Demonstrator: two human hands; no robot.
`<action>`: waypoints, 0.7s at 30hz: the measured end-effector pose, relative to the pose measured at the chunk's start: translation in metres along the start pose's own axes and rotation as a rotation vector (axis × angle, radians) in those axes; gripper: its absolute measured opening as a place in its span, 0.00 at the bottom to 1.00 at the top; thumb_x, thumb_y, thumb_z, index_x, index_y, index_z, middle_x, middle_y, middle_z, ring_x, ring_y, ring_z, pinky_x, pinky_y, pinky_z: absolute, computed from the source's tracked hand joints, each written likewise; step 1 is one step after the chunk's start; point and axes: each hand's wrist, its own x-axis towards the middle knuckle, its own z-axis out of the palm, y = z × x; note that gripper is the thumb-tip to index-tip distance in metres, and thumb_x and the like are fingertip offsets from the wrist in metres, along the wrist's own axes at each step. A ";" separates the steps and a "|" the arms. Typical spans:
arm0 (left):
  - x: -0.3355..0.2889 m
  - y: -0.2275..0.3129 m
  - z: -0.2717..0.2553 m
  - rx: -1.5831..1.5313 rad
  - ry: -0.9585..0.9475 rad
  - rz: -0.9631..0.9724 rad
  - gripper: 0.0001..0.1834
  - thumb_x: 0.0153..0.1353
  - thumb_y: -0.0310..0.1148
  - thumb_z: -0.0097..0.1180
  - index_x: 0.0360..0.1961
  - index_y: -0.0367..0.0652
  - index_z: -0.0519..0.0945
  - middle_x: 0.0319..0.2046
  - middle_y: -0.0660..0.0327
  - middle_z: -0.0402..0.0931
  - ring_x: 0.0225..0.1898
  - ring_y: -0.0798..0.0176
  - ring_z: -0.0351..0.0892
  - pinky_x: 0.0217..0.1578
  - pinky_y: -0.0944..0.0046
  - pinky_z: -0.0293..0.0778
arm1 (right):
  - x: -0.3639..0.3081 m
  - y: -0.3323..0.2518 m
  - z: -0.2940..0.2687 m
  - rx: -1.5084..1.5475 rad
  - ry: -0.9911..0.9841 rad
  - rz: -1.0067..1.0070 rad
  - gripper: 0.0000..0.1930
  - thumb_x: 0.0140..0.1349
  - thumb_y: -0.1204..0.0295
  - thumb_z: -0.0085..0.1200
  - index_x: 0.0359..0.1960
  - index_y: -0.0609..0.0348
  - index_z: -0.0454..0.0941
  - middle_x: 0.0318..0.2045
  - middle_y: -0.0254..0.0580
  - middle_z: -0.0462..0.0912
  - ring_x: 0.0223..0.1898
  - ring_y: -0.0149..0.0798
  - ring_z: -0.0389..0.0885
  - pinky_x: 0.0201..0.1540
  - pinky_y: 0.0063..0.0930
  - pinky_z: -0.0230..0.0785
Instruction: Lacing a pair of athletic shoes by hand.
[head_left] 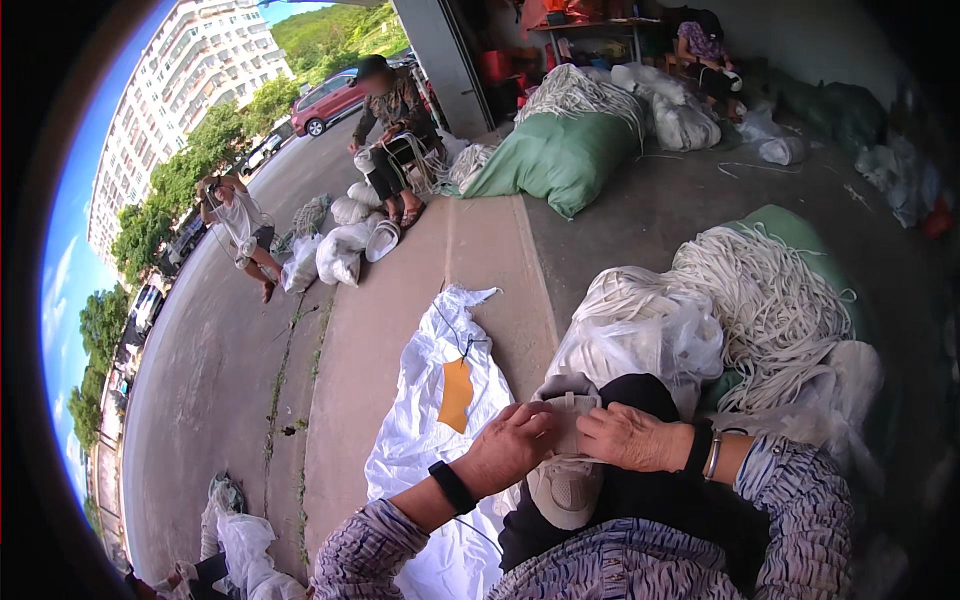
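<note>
In front of my lap, both hands are closed on a beige fabric piece that looks like a shoe upper (566,494), its rounded, toe-like end pointing toward me. My left hand (515,440) pinches its left edge, with a dark band on the wrist. Fingers of my right hand (630,437) grip the opposite edge; a black band and a silvery bracelet circle that wrist. Between the hands, the pale middle of the piece shows, and a greyer part rises beyond them. Whatever lies under my fingertips is hidden.
A white sheet or sack (410,440) with an orange-brown patch (456,396) lies left of my knees. Heaped white strips (765,305) and clear plastic bags (640,330) stand close on my right. Farther off are a green sack (560,165), a seated person (395,130) and white bundles (345,250).
</note>
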 end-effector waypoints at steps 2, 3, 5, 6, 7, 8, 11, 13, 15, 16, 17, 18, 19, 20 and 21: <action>0.001 -0.008 -0.004 0.090 -0.139 0.071 0.12 0.47 0.38 0.61 0.34 0.50 0.79 0.38 0.64 0.70 0.46 0.61 0.69 0.47 0.63 0.70 | 0.003 0.001 0.003 0.098 -0.037 -0.017 0.03 0.50 0.73 0.49 0.25 0.57 0.74 0.29 0.42 0.72 0.31 0.40 0.77 0.32 0.31 0.71; 0.003 -0.011 -0.007 0.163 -0.294 0.134 0.10 0.49 0.39 0.59 0.34 0.51 0.80 0.35 0.65 0.71 0.45 0.63 0.69 0.46 0.67 0.72 | 0.004 0.002 0.004 0.182 -0.062 0.018 0.03 0.49 0.74 0.49 0.25 0.59 0.75 0.29 0.45 0.72 0.31 0.43 0.79 0.32 0.33 0.72; 0.006 -0.017 -0.012 0.049 -0.371 0.054 0.10 0.48 0.39 0.60 0.32 0.51 0.79 0.35 0.66 0.71 0.45 0.61 0.70 0.44 0.63 0.73 | 0.007 0.005 0.005 0.305 -0.140 0.092 0.04 0.49 0.76 0.51 0.25 0.63 0.77 0.30 0.50 0.73 0.31 0.48 0.80 0.34 0.38 0.73; 0.007 -0.022 -0.013 -0.079 -0.461 -0.021 0.09 0.47 0.40 0.61 0.29 0.51 0.78 0.35 0.66 0.72 0.46 0.60 0.70 0.43 0.60 0.73 | 0.011 0.005 0.001 0.342 -0.190 0.134 0.05 0.49 0.77 0.51 0.24 0.65 0.78 0.31 0.52 0.73 0.32 0.51 0.80 0.35 0.39 0.73; -0.003 -0.031 0.005 -0.091 -0.365 0.028 0.07 0.48 0.40 0.60 0.26 0.51 0.77 0.33 0.66 0.72 0.45 0.61 0.70 0.39 0.59 0.75 | 0.014 0.005 -0.004 0.442 -0.232 0.193 0.05 0.48 0.77 0.51 0.25 0.65 0.79 0.33 0.53 0.76 0.34 0.52 0.81 0.36 0.39 0.74; -0.002 -0.027 0.010 -0.086 -0.356 0.036 0.07 0.48 0.40 0.60 0.26 0.51 0.77 0.33 0.66 0.72 0.45 0.61 0.70 0.39 0.59 0.75 | 0.015 0.009 -0.003 0.430 -0.231 0.198 0.05 0.48 0.77 0.51 0.25 0.65 0.79 0.33 0.53 0.76 0.34 0.52 0.81 0.36 0.39 0.74; 0.004 -0.013 0.021 0.381 -0.442 0.300 0.04 0.51 0.35 0.59 0.25 0.51 0.78 0.30 0.65 0.72 0.38 0.61 0.71 0.44 0.60 0.69 | 0.021 0.005 -0.001 0.352 -0.291 0.271 0.08 0.48 0.75 0.51 0.26 0.68 0.80 0.30 0.61 0.77 0.29 0.56 0.82 0.30 0.42 0.74; -0.003 -0.019 0.024 0.041 -0.311 0.103 0.03 0.53 0.34 0.57 0.27 0.49 0.80 0.30 0.63 0.73 0.40 0.61 0.72 0.46 0.59 0.67 | 0.024 -0.003 -0.005 0.307 -0.284 0.239 0.07 0.48 0.76 0.51 0.25 0.68 0.79 0.28 0.59 0.77 0.32 0.54 0.81 0.32 0.40 0.73; -0.003 -0.022 0.024 -0.617 -0.102 -0.401 0.06 0.59 0.31 0.54 0.29 0.44 0.82 0.28 0.59 0.74 0.37 0.60 0.73 0.41 0.60 0.68 | 0.014 -0.005 0.009 0.320 -0.210 0.237 0.07 0.48 0.76 0.50 0.24 0.68 0.79 0.27 0.57 0.77 0.32 0.53 0.80 0.33 0.39 0.72; -0.007 -0.031 0.033 -1.102 -0.054 -0.496 0.09 0.62 0.33 0.53 0.30 0.41 0.82 0.29 0.59 0.74 0.33 0.63 0.73 0.36 0.64 0.70 | 0.009 -0.004 0.027 0.366 -0.138 0.280 0.06 0.49 0.76 0.51 0.24 0.67 0.78 0.25 0.54 0.77 0.30 0.49 0.79 0.33 0.37 0.71; -0.009 -0.029 0.035 -1.141 -0.023 -0.515 0.09 0.63 0.33 0.52 0.31 0.41 0.81 0.30 0.62 0.75 0.34 0.67 0.72 0.38 0.66 0.69 | 0.011 -0.003 0.030 0.416 -0.065 0.318 0.06 0.50 0.75 0.52 0.24 0.66 0.78 0.24 0.51 0.76 0.29 0.45 0.78 0.33 0.35 0.70; -0.011 -0.028 0.035 -1.180 0.008 -0.533 0.10 0.65 0.34 0.51 0.32 0.41 0.80 0.30 0.65 0.76 0.36 0.71 0.71 0.39 0.69 0.68 | 0.011 0.000 0.030 0.412 -0.069 0.312 0.06 0.50 0.75 0.52 0.24 0.66 0.78 0.24 0.51 0.76 0.29 0.45 0.78 0.33 0.35 0.70; -0.009 -0.027 0.038 -1.181 0.017 -0.533 0.10 0.65 0.34 0.51 0.32 0.41 0.80 0.30 0.65 0.76 0.36 0.71 0.71 0.39 0.69 0.68 | 0.011 0.005 0.029 0.681 0.132 0.380 0.07 0.52 0.73 0.52 0.24 0.65 0.77 0.23 0.47 0.76 0.26 0.39 0.75 0.30 0.31 0.68; -0.009 -0.024 0.040 -1.200 0.044 -0.568 0.10 0.64 0.34 0.51 0.33 0.41 0.80 0.30 0.65 0.75 0.36 0.71 0.71 0.39 0.69 0.68 | 0.015 0.007 0.021 0.956 0.337 0.441 0.08 0.55 0.72 0.53 0.24 0.64 0.77 0.22 0.44 0.75 0.22 0.34 0.73 0.27 0.27 0.67; -0.011 -0.020 0.042 -1.219 0.080 -0.607 0.10 0.64 0.35 0.51 0.33 0.41 0.80 0.30 0.66 0.75 0.36 0.71 0.71 0.39 0.69 0.68 | 0.021 0.010 -0.006 1.297 0.276 0.748 0.10 0.61 0.68 0.51 0.26 0.62 0.76 0.22 0.38 0.76 0.19 0.26 0.69 0.23 0.19 0.62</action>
